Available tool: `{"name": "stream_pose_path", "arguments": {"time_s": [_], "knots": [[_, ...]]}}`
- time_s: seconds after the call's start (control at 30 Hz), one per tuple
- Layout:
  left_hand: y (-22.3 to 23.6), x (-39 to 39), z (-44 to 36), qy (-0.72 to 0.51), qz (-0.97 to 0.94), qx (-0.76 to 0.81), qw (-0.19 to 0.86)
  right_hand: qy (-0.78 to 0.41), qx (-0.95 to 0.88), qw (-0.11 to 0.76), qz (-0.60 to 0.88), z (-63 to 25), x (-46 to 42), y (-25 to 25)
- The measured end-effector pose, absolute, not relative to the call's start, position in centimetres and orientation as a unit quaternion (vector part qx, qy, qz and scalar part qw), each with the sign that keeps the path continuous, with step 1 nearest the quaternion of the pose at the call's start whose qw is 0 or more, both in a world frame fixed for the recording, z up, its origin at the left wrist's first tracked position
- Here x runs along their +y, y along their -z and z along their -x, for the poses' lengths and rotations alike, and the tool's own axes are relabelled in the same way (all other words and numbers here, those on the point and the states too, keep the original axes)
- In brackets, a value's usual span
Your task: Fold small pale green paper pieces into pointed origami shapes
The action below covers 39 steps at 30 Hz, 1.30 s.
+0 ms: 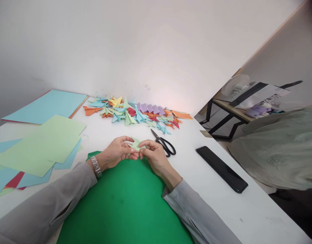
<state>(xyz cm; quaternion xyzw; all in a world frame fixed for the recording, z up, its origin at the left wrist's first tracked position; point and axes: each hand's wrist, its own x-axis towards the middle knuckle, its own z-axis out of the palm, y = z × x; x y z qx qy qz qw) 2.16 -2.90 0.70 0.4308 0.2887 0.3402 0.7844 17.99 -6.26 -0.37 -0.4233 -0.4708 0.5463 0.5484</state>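
A small piece of light green paper (135,143) is held up between both hands, above the far end of a green sheet (125,196). My left hand (117,152), with a metal watch at the wrist, pinches its left side. My right hand (156,156) grips the right side between thumb and fingers. Part of the paper is hidden behind the fingers, so its exact folds cannot be made out. Just beyond my right hand lie black-handled scissors (164,141) with their blades pointing away to the left.
Folded paper pieces in many colours (128,113) are heaped along the wall. Light green sheets (46,144) overlap others at left, before a blue paper stack (48,106). A black flat case (222,168) lies near the right table edge. A low table (230,110) stands beyond.
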Motion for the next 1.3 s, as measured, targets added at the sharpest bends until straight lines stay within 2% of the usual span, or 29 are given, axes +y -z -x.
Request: {"name": "stream_pose_path", "arguments": {"time_s": [1.3], "knots": [[-0.81, -3.06, -2.21, -0.349, -0.46, 0.313, 0.754, -0.538, -0.541, 0.502, 0.407, -18.36, -6.43, 0.28]]}}
